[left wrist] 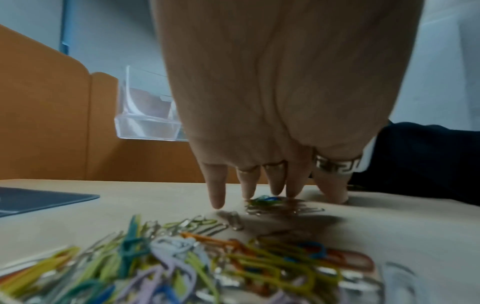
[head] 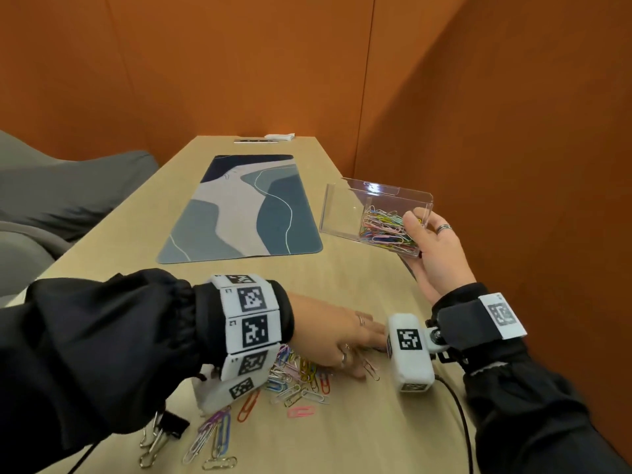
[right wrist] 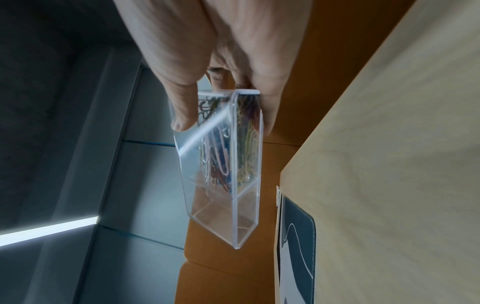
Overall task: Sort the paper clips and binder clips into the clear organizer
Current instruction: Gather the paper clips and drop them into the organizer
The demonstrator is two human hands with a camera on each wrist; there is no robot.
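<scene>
My right hand point(head: 431, 241) holds the clear organizer point(head: 355, 208) tilted above the table's right side, thumb on one wall and fingers behind it. Several coloured paper clips point(head: 388, 227) lie in the compartment nearest that hand; the other compartment looks empty. In the right wrist view the right hand point(right wrist: 221, 107) grips the organizer point(right wrist: 228, 216) at its end. My left hand point(head: 369, 357) reaches right across the loose paper clips point(head: 297, 378). Its straight fingers point(left wrist: 275, 185) press down on a small cluster of clips point(left wrist: 270, 202). Black binder clips point(head: 162, 434) lie by my left sleeve.
A blue-grey desk mat point(head: 239, 206) covers the table's middle. Orange partition walls point(head: 513, 131) close the far and right sides. Grey chairs point(head: 51, 193) stand to the left. The right wrist camera point(head: 410, 354) hangs just beside my left fingertips. A black cable point(head: 461, 419) trails toward the near edge.
</scene>
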